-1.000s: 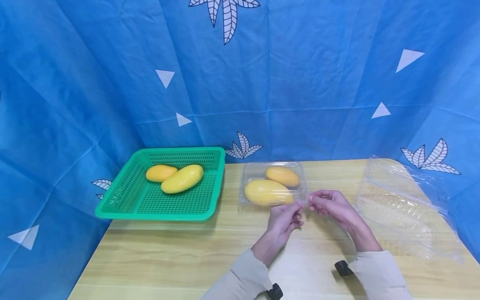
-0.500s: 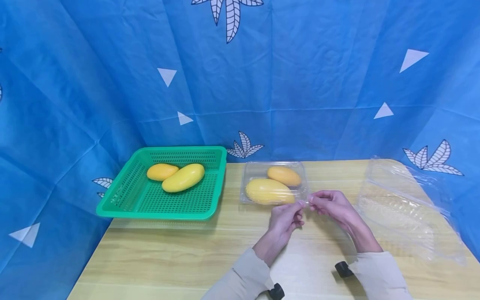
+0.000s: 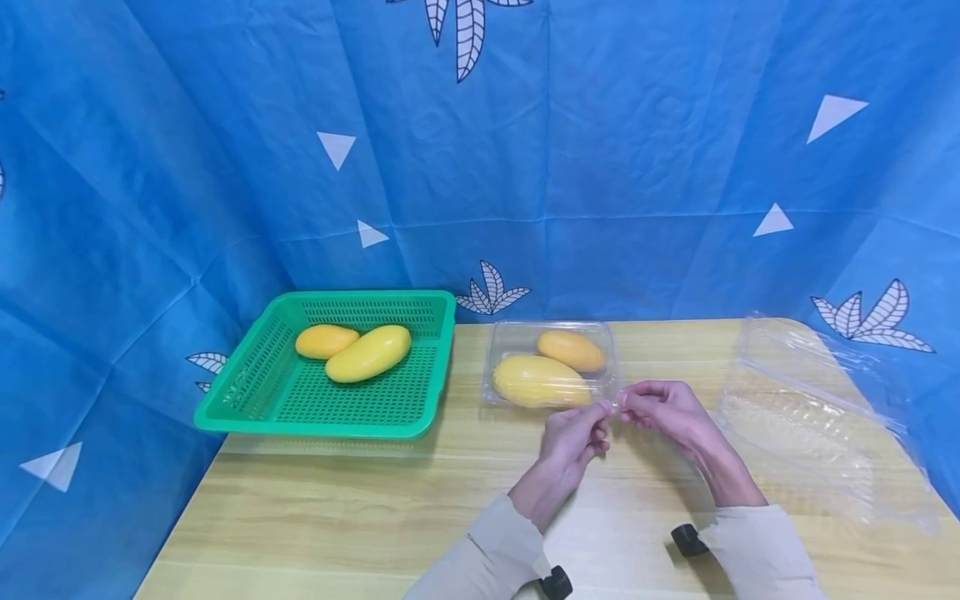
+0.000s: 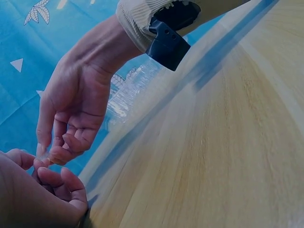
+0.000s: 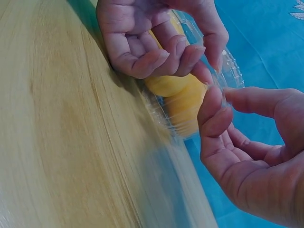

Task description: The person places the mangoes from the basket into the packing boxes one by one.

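A clear plastic clamshell box (image 3: 512,340) holds a larger yellow mango (image 3: 542,381) and a smaller orange-yellow mango (image 3: 572,350), seen through its lid. My left hand (image 3: 572,435) pinches the near right corner of the box between thumb and forefinger. Right beside it, my right hand (image 3: 667,410) pinches the same corner from the other side. In the right wrist view the two sets of fingertips nearly meet on the plastic edge (image 5: 232,71). Whether the lid is fully pressed down there is hidden by the fingers.
To the left stands a green perforated basket (image 3: 311,433) with a yellow mango (image 3: 369,354) and a smaller orange-yellow mango (image 3: 326,342). More clear plastic boxes (image 3: 810,417) lie at the table's right side. A blue patterned cloth (image 3: 480,167) hangs behind the wooden table (image 3: 337,517).
The head view has shifted slightly. Both hands stay at the box corner, their fingertips drawing marginally closer together. The mangoes and basket keep their places.
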`<state>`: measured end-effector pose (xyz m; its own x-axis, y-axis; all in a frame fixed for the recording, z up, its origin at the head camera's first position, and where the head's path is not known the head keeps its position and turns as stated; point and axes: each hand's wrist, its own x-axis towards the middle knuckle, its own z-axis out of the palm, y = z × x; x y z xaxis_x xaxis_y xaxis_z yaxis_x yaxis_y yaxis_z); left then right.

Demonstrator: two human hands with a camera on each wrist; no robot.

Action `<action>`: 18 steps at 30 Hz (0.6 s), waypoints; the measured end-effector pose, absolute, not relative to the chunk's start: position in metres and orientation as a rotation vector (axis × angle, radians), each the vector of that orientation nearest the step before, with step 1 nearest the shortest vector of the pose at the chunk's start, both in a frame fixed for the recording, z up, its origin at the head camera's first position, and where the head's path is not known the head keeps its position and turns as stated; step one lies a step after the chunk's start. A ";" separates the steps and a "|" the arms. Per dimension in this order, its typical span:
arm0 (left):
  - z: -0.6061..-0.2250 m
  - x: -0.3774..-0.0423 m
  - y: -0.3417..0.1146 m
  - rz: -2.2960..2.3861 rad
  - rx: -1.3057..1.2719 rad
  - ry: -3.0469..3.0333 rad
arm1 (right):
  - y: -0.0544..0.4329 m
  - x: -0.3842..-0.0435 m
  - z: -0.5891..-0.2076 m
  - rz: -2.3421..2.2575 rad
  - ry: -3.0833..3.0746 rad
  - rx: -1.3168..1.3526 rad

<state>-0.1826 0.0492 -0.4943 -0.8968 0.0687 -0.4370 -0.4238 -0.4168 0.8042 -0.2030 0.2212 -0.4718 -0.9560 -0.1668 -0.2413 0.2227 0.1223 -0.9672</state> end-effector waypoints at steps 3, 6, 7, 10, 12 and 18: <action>-0.494 -0.183 0.049 2.366 -0.500 1.493 | 0.221 -0.203 -0.472 -1.901 2.128 0.050; -0.494 -0.183 0.049 2.366 -0.500 1.490 | 0.220 -0.203 -0.472 -1.890 2.149 0.047; -0.494 -0.183 0.049 2.368 -0.497 1.487 | 0.220 -0.203 -0.471 -1.885 2.157 0.047; -0.494 -0.183 0.048 2.374 -0.484 1.478 | 0.220 -0.203 -0.471 -1.879 2.168 0.049; -0.495 -0.183 0.047 2.376 -0.475 1.474 | 0.220 -0.203 -0.471 -1.881 2.168 0.050; -0.495 -0.183 0.045 2.364 -0.429 1.459 | 0.219 -0.203 -0.471 -1.888 2.181 0.046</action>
<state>-0.1827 0.0445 -0.4948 -0.9004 0.1189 -0.4185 -0.4274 -0.4214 0.7998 -0.2026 0.2187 -0.4710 -0.9668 -0.1423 -0.2124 0.1897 0.1573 -0.9691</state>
